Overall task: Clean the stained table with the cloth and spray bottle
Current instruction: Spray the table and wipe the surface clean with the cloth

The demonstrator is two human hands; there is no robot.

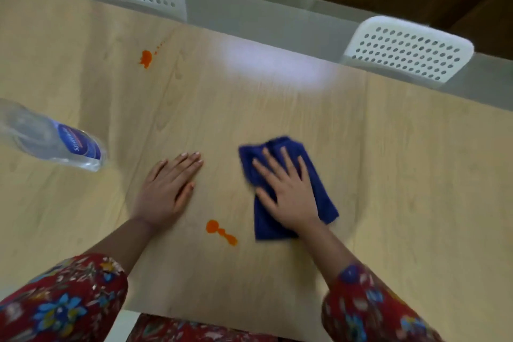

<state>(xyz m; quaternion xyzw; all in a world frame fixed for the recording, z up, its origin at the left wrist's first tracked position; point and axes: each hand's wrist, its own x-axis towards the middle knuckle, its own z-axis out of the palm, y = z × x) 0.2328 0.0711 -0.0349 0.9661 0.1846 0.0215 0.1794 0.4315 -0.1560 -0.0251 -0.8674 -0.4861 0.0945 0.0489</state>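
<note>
While 2 chairs (410, 50) face the table (388, 147), a bottle (55, 144) sits far left.

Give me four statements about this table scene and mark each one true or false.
1. The right hand presses flat on the blue cloth. True.
2. The left hand grips the bottle. False: it lies flat on the table, apart from the bottle.
3. Two orange stains show, a near stain and a far stain. True.
4. The blue cloth covers the near stain. False: that stain lies bare, left of the cloth.
</note>
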